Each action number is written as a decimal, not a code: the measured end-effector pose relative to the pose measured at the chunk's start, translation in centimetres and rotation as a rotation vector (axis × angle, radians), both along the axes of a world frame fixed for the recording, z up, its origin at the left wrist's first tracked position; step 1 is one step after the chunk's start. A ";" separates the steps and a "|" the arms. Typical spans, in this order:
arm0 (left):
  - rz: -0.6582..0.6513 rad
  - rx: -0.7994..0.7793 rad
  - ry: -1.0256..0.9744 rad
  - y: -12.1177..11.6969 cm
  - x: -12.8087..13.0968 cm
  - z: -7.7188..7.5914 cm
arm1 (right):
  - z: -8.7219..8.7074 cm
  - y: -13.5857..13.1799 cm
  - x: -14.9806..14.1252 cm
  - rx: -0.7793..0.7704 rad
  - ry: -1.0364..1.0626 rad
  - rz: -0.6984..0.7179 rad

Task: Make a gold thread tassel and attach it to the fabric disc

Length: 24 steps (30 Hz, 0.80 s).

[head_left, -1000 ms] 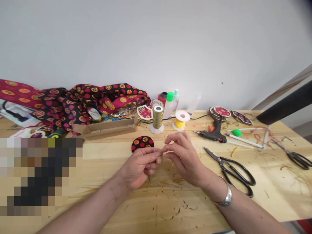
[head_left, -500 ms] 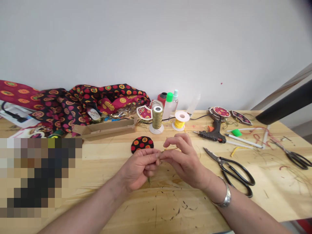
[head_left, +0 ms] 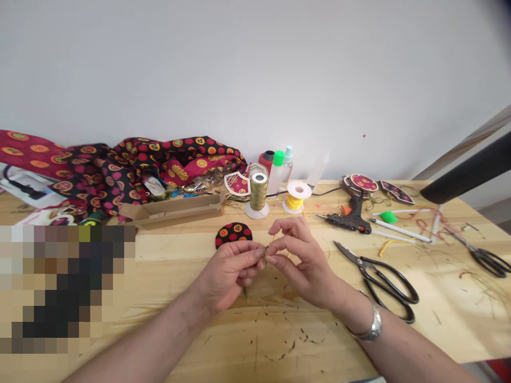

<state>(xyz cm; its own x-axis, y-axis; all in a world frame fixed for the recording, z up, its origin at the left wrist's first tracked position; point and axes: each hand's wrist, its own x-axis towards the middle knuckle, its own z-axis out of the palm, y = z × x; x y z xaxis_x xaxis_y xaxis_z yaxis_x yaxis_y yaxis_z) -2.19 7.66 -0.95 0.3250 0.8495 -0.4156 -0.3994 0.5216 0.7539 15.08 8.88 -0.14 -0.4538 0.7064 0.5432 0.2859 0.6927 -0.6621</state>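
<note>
- Pinching a small piece [head_left: 266,249], the left hand [head_left: 229,274] in the head view is closed, and olive threads [head_left: 245,292] hang below it.
- The right hand [head_left: 305,266] has its thumb and forefinger at this small piece, other fingers are bent; whether it grips, I cannot tell.
- The small piece is nearer to the camera than the round patterned pad [head_left: 233,233], and to its right.
- Behind this pad stands the gold thread spool [head_left: 259,194], slightly right; the cardboard box [head_left: 179,211] is behind-left.
- Right of the pad lie the large scissors [head_left: 360,262].
</note>
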 end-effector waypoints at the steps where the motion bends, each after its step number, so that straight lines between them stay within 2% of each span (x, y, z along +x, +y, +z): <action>1: 0.010 0.012 0.008 0.0 0.0 0.0 | 0.0 0.0 0.0 -0.010 0.004 -0.003; 12: 0.084 0.157 0.151 -0.3 0.1 0.1 | -0.1 0.0 0.0 0.022 -0.037 -0.067; 18: 0.127 0.294 0.326 -0.6 0.2 -0.3 | 0.1 -0.1 0.0 0.079 -0.060 -0.101; 24: 0.157 0.393 0.498 -0.7 0.3 0.1 | 0.2 -0.4 -0.1 0.131 -0.111 -0.142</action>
